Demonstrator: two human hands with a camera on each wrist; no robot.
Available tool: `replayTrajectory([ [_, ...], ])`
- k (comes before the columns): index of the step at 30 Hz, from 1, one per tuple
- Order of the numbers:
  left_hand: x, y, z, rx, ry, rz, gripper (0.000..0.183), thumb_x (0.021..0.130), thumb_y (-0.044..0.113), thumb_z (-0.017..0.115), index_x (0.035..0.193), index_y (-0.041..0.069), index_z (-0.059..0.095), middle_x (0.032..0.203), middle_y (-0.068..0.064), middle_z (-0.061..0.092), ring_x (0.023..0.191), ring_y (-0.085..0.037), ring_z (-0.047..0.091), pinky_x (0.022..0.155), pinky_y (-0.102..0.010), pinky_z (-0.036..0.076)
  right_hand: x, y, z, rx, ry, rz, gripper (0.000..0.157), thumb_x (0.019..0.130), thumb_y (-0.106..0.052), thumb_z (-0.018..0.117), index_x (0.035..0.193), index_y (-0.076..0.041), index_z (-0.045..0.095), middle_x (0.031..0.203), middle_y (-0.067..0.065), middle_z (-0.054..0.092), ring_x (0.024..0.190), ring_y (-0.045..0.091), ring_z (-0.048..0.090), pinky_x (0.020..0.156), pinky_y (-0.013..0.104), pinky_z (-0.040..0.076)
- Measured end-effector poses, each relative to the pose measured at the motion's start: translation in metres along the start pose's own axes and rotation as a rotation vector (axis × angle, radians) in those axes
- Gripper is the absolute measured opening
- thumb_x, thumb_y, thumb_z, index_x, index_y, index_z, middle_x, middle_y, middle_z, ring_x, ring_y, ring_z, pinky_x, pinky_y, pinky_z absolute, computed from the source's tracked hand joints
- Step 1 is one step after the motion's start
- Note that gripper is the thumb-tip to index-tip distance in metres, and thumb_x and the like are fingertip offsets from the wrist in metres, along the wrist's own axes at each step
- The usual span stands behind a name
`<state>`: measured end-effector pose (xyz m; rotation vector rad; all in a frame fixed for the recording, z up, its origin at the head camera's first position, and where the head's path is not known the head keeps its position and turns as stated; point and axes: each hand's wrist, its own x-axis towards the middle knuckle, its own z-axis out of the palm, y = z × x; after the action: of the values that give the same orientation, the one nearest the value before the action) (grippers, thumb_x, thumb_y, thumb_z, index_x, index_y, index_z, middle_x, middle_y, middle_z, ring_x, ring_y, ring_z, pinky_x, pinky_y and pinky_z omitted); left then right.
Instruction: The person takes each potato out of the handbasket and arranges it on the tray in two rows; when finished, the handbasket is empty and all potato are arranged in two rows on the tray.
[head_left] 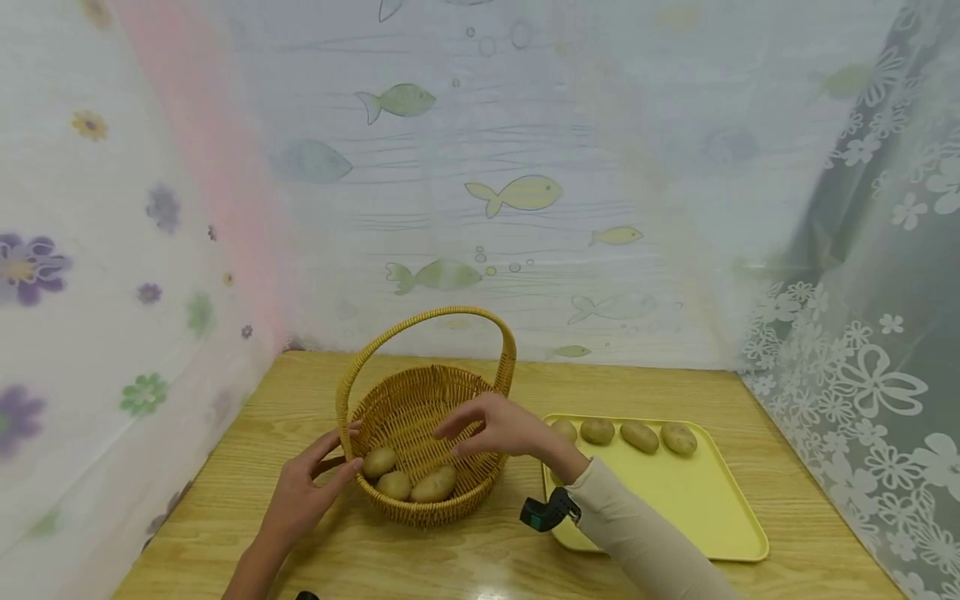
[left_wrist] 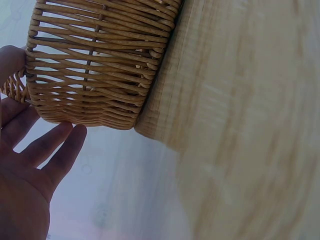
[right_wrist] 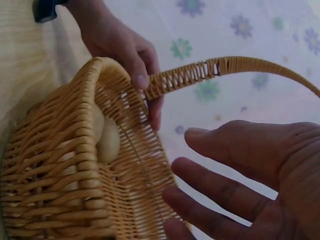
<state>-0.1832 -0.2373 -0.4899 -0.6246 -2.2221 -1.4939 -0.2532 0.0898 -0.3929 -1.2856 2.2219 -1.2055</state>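
A wicker basket [head_left: 465, 508] with a tall arched handle stands on the table, slightly left of the middle. Three potatoes [head_left: 433, 483] lie together inside it, by the near left wall. At the left foot of the handle my left hand [head_left: 303, 492] holds the rim, its thumb on the near side and its fingers around the outside; the left wrist view shows fingertips against the weave. My right hand [head_left: 495, 427] hovers over the basket's right half, fingers loosely bent and spread, with nothing in them. The right wrist view shows a gap between thumb and fingers.
To the right of the basket lies a yellow tray [head_left: 675, 508] with several potatoes [head_left: 639, 437] in a row along its far edge. My right forearm crosses the tray's near left part. Patterned curtains [head_left: 525, 275] hang behind the table and at both sides.
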Motion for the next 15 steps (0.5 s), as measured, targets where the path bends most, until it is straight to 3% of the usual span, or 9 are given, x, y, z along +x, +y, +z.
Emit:
replayTrajectory([
  [4, 0.0, 0.0, 0.0, 0.002, 0.001, 0.007, 0.043, 0.097, -0.001, 0.073, 0.138, 0.005, 0.065, 0.144, -0.017, 0.06, 0.13, -0.015, 0.058, 0.09, -0.027, 0.06, 0.017, -0.002, -0.003, 0.024, -0.087, -0.029, 0.032, 0.095, -0.005, 0.077, 0.126, -0.002, 0.074, 0.121, 0.005, 0.074, 0.112, 0.019, 0.069, 0.097, 0.04, 0.058],
  [9, 0.0, 0.001, 0.0, 0.001, 0.003, 0.011, 0.041, 0.097, -0.002, 0.073, 0.137, 0.003, 0.065, 0.143, -0.018, 0.06, 0.13, -0.013, 0.057, 0.09, -0.027, 0.06, 0.037, 0.001, -0.006, 0.096, -0.199, -0.008, 0.034, 0.094, 0.0, 0.076, 0.128, 0.001, 0.072, 0.125, 0.011, 0.072, 0.118, 0.035, 0.066, 0.096, 0.033, 0.058],
  [15, 0.0, 0.001, 0.0, 0.004, 0.001, 0.009, 0.043, 0.098, 0.0, 0.073, 0.139, 0.012, 0.066, 0.144, -0.018, 0.06, 0.13, -0.013, 0.057, 0.091, -0.026, 0.059, 0.065, 0.019, -0.002, 0.169, -0.385, 0.03, 0.035, 0.091, 0.007, 0.076, 0.126, 0.003, 0.073, 0.125, 0.01, 0.072, 0.122, 0.033, 0.064, 0.105, 0.047, 0.053],
])
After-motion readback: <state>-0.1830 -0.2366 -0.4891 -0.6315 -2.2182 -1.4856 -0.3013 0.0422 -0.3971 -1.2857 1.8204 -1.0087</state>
